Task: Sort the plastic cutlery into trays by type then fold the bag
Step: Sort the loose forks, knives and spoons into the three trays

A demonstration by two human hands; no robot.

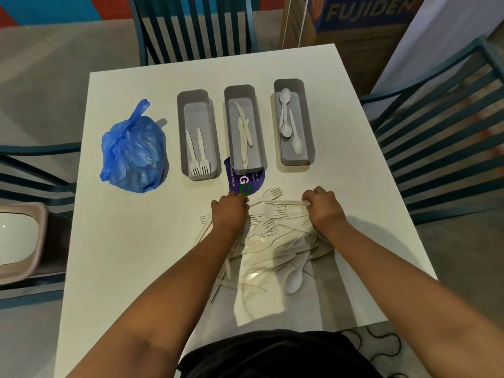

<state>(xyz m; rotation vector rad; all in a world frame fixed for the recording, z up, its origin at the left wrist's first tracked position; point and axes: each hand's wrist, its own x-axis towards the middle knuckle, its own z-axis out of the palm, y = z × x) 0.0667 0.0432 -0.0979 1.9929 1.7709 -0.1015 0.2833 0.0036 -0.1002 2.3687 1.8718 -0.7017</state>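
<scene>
pile (272, 241) near-centre on table (122, 255) | left hand (230, 210) curled at its far edge, grasp unclear | right hand (323, 205) seemingly pinching a knife (286, 203) | cutlery light, stiff, slippery: take by handle | bag (133, 156) far left

Three grey oblong trays are set side by side across the far half of the table. Two white forks (198, 151) are laid in the left tray (198, 133), white knives (244, 132) in the middle tray (245, 126), and white spoons (288, 121) in the right tray (293, 121). A loose heap of unsorted white cutlery (272, 246) is spread near the front edge. A knotted blue plastic bag (133, 154), bulging, is placed left of the trays.
</scene>
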